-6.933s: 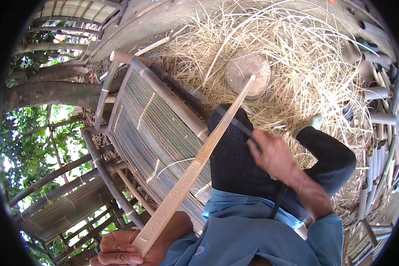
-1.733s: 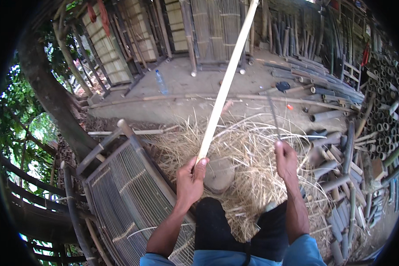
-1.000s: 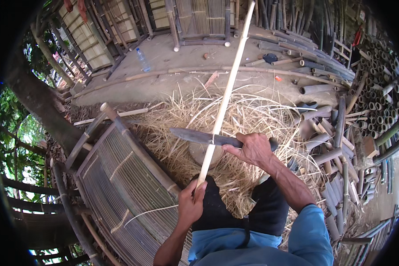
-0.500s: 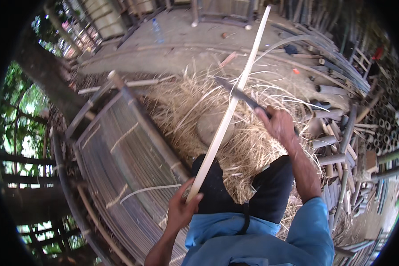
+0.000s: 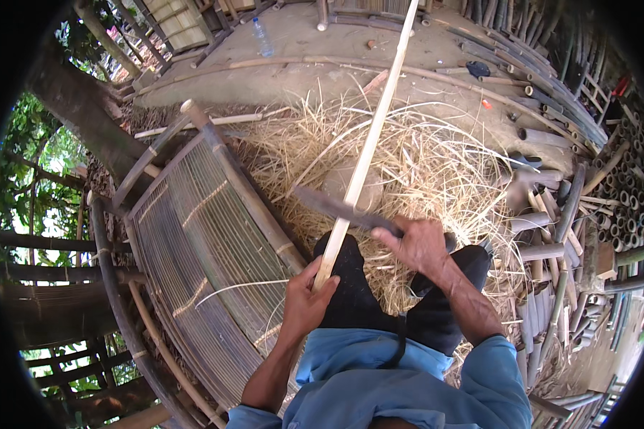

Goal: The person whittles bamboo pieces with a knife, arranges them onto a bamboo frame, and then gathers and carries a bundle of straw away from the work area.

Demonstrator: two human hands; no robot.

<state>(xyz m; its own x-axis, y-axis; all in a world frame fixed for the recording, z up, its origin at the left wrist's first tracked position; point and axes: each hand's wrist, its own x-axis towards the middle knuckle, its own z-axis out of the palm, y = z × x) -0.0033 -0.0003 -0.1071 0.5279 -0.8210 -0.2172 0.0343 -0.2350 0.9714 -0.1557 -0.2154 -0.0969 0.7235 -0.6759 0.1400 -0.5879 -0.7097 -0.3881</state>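
A long pale bamboo strip [image 5: 373, 136] slants from my lap up past the top edge of the view. Its near end is pinched between the thumb and fingers of my left hand [image 5: 308, 299]. My right hand [image 5: 421, 247] is closed round the handle of a dark-bladed knife [image 5: 325, 204]. The blade crosses the strip a short way above my left hand and points to the left. Beneath the strip, a round block [image 5: 353, 187] sits partly hidden among pale shavings [image 5: 436, 171].
On the left stands a bamboo bench [image 5: 215, 214] with a slatted top. Cut bamboo tubes [image 5: 615, 214] and poles [image 5: 537, 89] are piled along the right. A plastic bottle [image 5: 262, 39] stands at the back, and a tree trunk [image 5: 86, 111] leans at far left.
My right hand has drawn the knife down along the strip toward me. My left hand keeps its hold on the near end and sits slightly higher and farther right in view.
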